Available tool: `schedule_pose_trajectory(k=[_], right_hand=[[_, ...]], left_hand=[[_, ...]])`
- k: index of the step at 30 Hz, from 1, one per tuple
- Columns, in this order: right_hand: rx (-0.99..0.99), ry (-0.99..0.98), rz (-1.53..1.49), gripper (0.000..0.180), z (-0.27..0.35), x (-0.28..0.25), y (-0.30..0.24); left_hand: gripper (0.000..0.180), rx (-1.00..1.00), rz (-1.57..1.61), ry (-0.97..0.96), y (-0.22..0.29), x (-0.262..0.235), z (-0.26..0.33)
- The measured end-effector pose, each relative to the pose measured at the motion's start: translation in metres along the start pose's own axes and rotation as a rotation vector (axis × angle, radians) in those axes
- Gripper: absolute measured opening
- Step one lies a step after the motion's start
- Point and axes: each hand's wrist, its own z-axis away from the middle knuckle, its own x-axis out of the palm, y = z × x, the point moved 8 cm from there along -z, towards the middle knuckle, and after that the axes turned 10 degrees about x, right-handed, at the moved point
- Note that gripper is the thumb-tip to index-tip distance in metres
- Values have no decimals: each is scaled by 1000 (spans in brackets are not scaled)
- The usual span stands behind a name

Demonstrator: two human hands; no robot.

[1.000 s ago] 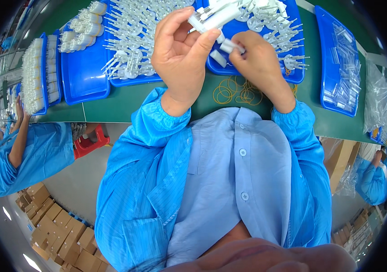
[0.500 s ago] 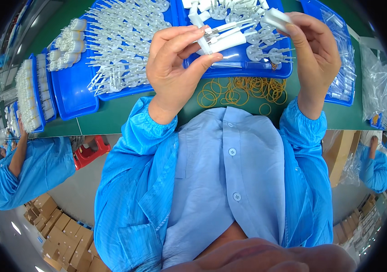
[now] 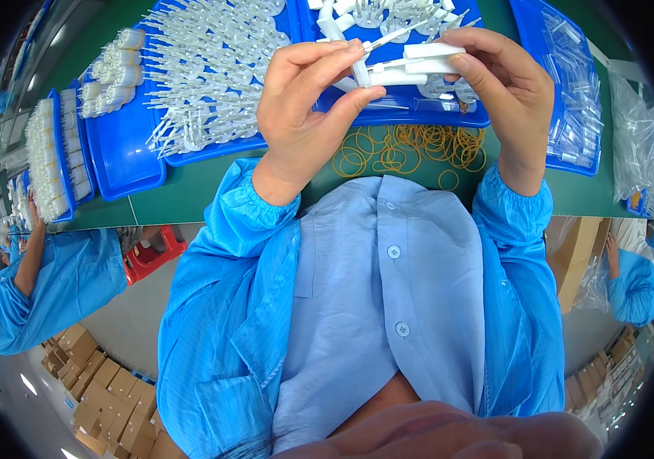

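Note:
My left hand (image 3: 304, 96) pinches the edge of a white disc-shaped base (image 3: 360, 72), whose thin rods point to the right. One white foam-like sleeve (image 3: 397, 77) lies along a rod beside the base. Opposite it, my right hand (image 3: 512, 88) is closed on white sleeves (image 3: 435, 51), held level at the rods' tips. Whether a rod has entered them I cannot tell. Behind both hands, a blue tray (image 3: 474, 116) holds more white sleeves and several rodded bases (image 3: 369, 14).
Yellow rubber bands (image 3: 449, 145) lie on the green table (image 3: 265, 200) before the tray. Many rodded bases fill another blue tray (image 3: 189, 159) at left. At right, a blue tray (image 3: 583, 167) holds clear tubes (image 3: 572, 99). Another person's blue sleeve (image 3: 51, 279) is at far left.
My right hand has moved left and down, bringing its white sleeves from above the tray to the rods. My left hand has shifted slightly right with the base.

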Motion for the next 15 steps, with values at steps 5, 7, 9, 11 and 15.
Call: schedule_pose_trajectory(k=[5,7,9,11,15], right_hand=[[8,-184,-201,21,-8,0,9],[-15,-245,-293,21,-9,7,6],[-42,-269,-351,21,-9,15,-1],[-32,-236,-299,21,-10,10,8],[113,-154,-332,20,-6,11,19]], left_hand=[[50,32,-114,-47,3,0,-6],[48,10,-157,-69,7,0,-9],[47,-7,-150,-55,4,-1,-8],[46,-24,-117,-35,2,-1,-8],[47,-47,-62,-19,0,0,-7]])
